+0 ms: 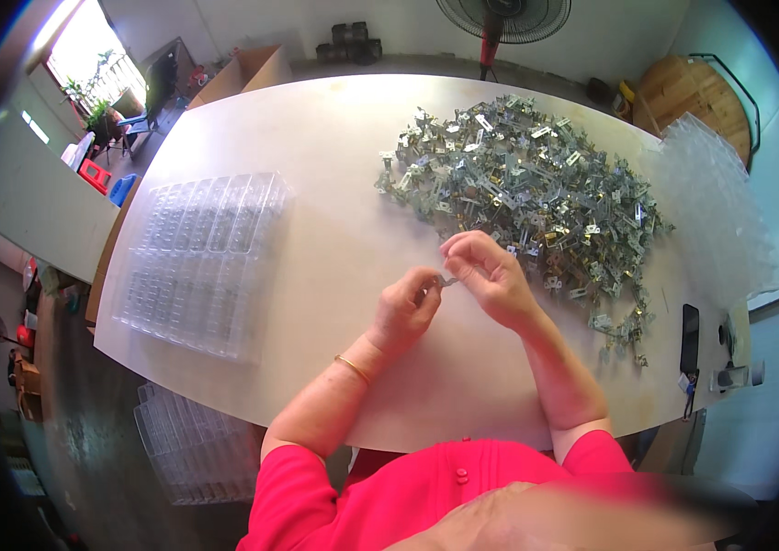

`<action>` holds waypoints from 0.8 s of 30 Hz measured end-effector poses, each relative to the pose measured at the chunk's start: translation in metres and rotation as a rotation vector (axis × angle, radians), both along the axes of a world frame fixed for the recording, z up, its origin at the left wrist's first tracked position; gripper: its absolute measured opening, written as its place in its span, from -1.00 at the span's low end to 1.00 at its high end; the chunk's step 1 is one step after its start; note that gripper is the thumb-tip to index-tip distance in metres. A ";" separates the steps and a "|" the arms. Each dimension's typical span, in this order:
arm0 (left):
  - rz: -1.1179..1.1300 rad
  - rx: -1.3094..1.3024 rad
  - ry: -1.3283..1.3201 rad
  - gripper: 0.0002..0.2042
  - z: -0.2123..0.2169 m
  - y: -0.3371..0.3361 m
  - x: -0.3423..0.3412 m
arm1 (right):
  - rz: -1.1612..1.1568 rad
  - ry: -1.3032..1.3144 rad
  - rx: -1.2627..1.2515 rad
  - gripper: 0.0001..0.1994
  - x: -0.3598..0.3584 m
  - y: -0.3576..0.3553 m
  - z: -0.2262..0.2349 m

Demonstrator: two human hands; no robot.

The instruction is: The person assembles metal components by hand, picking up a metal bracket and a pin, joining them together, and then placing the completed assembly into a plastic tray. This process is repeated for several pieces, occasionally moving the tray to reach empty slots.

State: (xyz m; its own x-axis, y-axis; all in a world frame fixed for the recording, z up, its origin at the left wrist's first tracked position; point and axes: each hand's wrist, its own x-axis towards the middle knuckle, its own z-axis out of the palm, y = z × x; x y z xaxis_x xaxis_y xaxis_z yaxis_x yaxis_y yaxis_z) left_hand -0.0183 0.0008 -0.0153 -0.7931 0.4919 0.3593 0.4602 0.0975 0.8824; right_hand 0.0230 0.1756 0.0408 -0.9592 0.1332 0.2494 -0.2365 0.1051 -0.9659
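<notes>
My left hand [407,309] is closed, fingertips pinching a small metal bracket [446,282] that pokes out toward the right. Close beside it, my right hand [492,280] has its thumb and fingers drawn together. Whatever may be between those right fingertips is too small to make out. Both hands are over the pale table [334,248], just in front of a wide heap of small metal brackets [523,184], silvery with some brass-coloured bits.
Stacked clear plastic compartment trays [201,262] lie on the table's left, and more trays [197,445] stand below its edge. Clear plastic sheets [716,202] are at the right, near a black phone [690,338]. A fan [504,18] stands behind the table.
</notes>
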 end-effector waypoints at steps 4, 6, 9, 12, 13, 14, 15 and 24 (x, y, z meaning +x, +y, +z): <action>-0.012 0.114 -0.258 -0.89 -0.011 0.000 -0.010 | 0.089 0.161 0.408 -0.94 0.005 -0.005 0.014; -0.076 0.154 -0.299 -0.88 -0.013 -0.002 -0.012 | 0.114 0.122 0.504 -0.93 0.005 -0.008 0.014; -0.218 0.227 -0.474 -0.83 -0.005 -0.007 -0.010 | 0.113 0.154 0.516 -0.94 0.005 -0.012 0.016; -0.327 0.178 -0.573 -0.72 0.002 -0.013 -0.017 | 0.091 0.172 0.508 -0.94 0.007 -0.011 0.021; -0.403 0.310 -0.710 -0.67 0.005 -0.013 -0.018 | 0.048 0.180 0.503 -0.94 0.007 -0.010 0.021; -0.480 0.446 -0.843 -0.62 0.007 -0.014 -0.021 | 0.038 0.203 0.479 -0.93 0.004 -0.007 0.017; -0.456 0.448 -0.839 -0.62 0.007 -0.014 -0.024 | 0.004 0.201 0.462 -0.93 0.004 -0.007 0.019; -0.494 0.619 -0.838 -0.55 0.011 -0.017 -0.026 | -0.099 -0.028 -0.249 -0.90 -0.004 -0.006 -0.002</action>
State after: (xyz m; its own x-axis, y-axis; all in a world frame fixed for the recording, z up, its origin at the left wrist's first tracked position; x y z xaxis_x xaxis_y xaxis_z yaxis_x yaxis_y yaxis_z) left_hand -0.0447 -0.0164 -0.0044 -0.6667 0.7388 0.0989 -0.4260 -0.4865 0.7628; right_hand 0.0191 0.1699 0.0393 -0.9445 0.2805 0.1707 -0.2097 -0.1156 -0.9709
